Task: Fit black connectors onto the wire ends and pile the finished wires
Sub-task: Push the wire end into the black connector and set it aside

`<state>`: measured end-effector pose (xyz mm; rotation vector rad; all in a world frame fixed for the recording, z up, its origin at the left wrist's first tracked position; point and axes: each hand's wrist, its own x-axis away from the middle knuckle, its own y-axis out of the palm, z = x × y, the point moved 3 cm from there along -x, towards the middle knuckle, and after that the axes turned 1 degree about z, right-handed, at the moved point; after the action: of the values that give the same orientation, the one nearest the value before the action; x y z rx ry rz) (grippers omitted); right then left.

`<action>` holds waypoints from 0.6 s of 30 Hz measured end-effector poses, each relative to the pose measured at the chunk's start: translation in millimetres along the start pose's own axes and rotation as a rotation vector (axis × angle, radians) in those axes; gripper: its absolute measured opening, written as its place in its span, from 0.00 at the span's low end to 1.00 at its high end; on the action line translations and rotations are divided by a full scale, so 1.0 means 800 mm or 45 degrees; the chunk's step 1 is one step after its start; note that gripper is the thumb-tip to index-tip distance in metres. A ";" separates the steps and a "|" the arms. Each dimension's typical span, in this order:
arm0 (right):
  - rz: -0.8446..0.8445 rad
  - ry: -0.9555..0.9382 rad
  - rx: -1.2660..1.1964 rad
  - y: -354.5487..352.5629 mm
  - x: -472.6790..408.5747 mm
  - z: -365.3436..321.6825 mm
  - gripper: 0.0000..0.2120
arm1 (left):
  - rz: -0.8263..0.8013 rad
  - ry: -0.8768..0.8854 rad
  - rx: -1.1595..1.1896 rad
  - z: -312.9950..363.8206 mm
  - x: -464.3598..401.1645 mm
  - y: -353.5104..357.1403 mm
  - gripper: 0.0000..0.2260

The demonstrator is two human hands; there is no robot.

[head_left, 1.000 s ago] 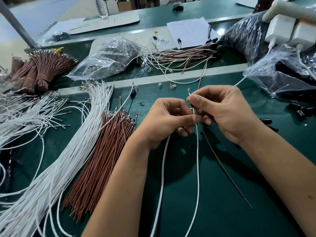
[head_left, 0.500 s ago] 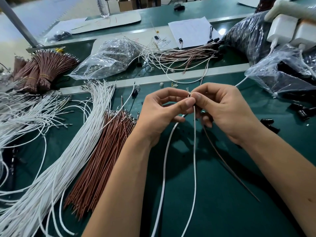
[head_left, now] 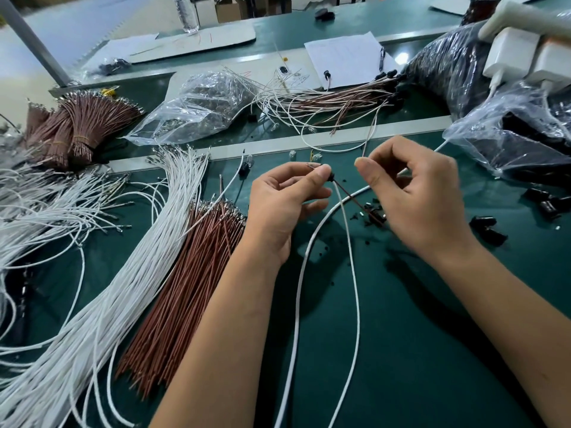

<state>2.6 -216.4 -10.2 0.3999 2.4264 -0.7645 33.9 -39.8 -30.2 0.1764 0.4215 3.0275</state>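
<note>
My left hand (head_left: 287,199) pinches a small black connector (head_left: 331,178) between thumb and forefinger. A white wire (head_left: 355,273) and a thin brown wire (head_left: 355,200) run out of it. The white wire loops down off the frame's bottom edge and climbs back to my right hand (head_left: 417,196). That hand's curled fingers hold this second strand, a little to the right of the connector. The brown wire slants down under my right hand. Loose black connectors (head_left: 375,213) lie on the green mat below my right hand. Wires fitted with black connectors are piled (head_left: 340,100) at the back.
A fan of white wires (head_left: 123,273) and a stack of brown wires (head_left: 191,288) lie to the left. Tied brown bundles (head_left: 77,128) sit far left. Plastic bags (head_left: 200,106) (head_left: 519,140), more black connectors (head_left: 547,205), white chargers (head_left: 519,57) and a paper sheet (head_left: 346,57) surround the work spot.
My hands were together at the wire ends; now they have parted. The right hand has drawn off to the right, and the black connector now shows at my left fingertips.
</note>
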 end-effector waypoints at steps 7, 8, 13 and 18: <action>-0.221 0.010 0.209 0.028 0.018 -0.014 0.06 | 0.088 0.065 0.036 0.001 0.000 0.001 0.02; -0.212 0.034 0.214 0.028 0.019 -0.014 0.05 | 0.081 0.070 0.040 0.001 0.000 0.002 0.02; -0.163 0.075 0.149 0.024 0.017 -0.014 0.04 | 0.027 0.104 0.077 0.004 0.002 0.004 0.03; -0.181 0.086 0.031 0.023 0.018 -0.017 0.07 | -0.032 0.158 0.083 0.004 0.002 0.005 0.04</action>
<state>-6.8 -192.0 -17.9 0.2691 2.5322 -0.8544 32.9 -42.4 -25.7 -0.0132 0.5286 3.0121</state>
